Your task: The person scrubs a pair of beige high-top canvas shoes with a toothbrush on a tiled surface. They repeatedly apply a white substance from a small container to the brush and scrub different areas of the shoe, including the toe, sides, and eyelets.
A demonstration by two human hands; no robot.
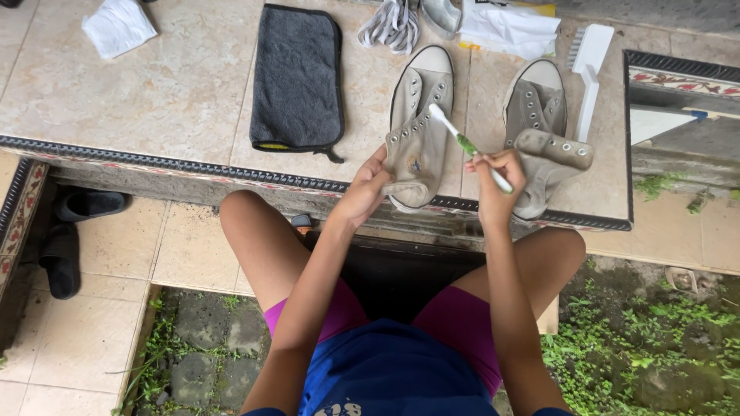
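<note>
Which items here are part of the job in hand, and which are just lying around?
In use:
left hand steadying the left sneaker
right hand holding the toothbrush against it
right sneaker alongside

Lying about:
grey cloth
white scrub brush
striped laces
white rag
black sandals

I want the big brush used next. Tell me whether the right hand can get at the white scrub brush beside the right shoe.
Probably yes, once freed: the right hand holds a toothbrush, and the white scrub brush lies uncovered beyond the right shoe.
</note>
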